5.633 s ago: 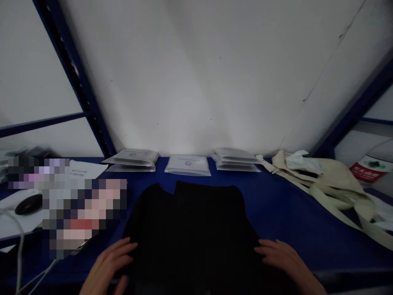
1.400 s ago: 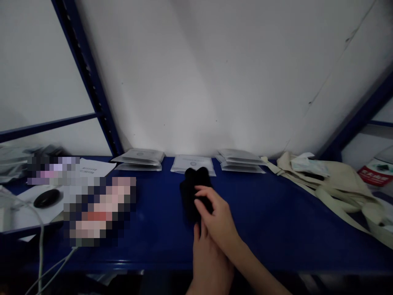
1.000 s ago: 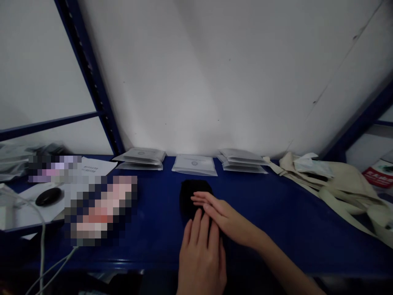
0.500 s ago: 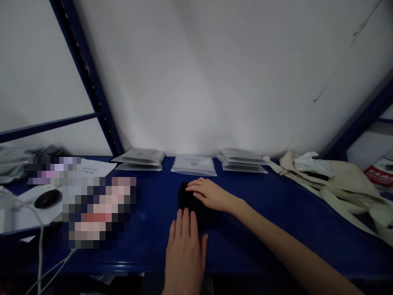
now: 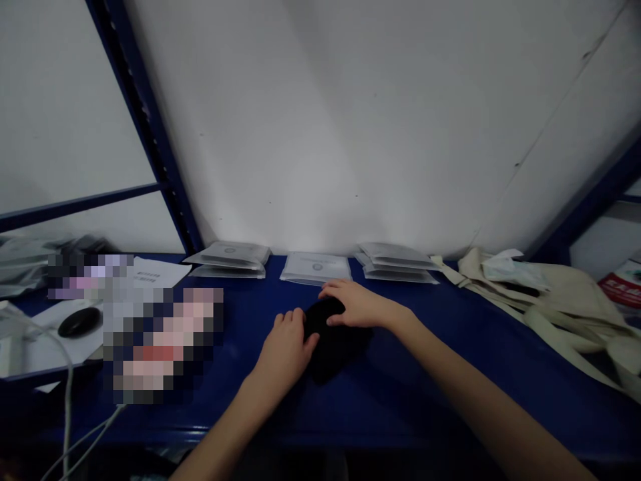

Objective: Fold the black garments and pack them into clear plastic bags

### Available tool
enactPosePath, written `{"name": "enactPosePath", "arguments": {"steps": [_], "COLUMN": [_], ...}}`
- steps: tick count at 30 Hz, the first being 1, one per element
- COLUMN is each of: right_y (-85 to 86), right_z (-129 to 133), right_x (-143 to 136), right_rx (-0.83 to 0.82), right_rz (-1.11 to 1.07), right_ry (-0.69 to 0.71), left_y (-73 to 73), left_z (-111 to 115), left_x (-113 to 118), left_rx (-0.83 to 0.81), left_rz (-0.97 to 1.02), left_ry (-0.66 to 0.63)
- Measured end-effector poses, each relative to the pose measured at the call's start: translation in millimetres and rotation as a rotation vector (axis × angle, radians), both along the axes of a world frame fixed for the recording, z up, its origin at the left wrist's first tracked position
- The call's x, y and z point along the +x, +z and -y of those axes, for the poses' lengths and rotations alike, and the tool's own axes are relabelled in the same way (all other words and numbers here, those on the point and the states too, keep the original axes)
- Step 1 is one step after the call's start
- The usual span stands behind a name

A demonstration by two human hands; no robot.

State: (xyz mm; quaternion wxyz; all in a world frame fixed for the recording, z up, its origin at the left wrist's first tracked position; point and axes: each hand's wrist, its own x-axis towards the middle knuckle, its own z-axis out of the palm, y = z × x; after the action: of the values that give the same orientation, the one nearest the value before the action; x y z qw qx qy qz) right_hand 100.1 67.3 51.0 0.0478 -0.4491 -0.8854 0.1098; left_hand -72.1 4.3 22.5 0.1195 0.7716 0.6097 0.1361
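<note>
A soft black item (image 5: 333, 351), which looks like folded cloth, lies on the blue table in front of me. Its exact kind is too dark to make out. At its left edge, my left hand (image 5: 288, 344) grips it with curled fingers and the thumb on top. My right hand (image 5: 358, 304) holds the far right edge, fingers bent over the back and thumb pressing down on the upper side. Just behind it lies a flat frosted plastic bag (image 5: 315, 267) with a round printed mark.
Frosted bags are stacked at the back left (image 5: 228, 256) and back right (image 5: 395, 257). Beige fabric (image 5: 561, 294) with straps covers the right side. On the left are a black computer mouse (image 5: 79, 323), papers (image 5: 150, 270), a pixelated object (image 5: 165, 347) and a white cable (image 5: 67, 414).
My left hand has moved from the near side up to the item's left edge, its fingers now curled. My right hand has shifted slightly outward and gripped the far edge.
</note>
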Motion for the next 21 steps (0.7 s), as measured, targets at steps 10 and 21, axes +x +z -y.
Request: {"name": "enactPosePath", "arguments": {"steps": [10,21], "right_y": [-6.2,-14.4], "right_z": [-23.0,-13.8], "right_x": [2.0,31.1], "right_rx": [-0.543,-0.949], "right_rz": [-0.014,-0.96], "right_ry": [-0.106,-0.631], "left_y": [4.9,-29.8], "left_z": [-64.3,-116.1], "left_x": [-8.4,-30.4], "left_rx": [-0.17,0.218], "left_rz": [0.311,-0.237], "left_ry": [-0.445,-0.295]}}
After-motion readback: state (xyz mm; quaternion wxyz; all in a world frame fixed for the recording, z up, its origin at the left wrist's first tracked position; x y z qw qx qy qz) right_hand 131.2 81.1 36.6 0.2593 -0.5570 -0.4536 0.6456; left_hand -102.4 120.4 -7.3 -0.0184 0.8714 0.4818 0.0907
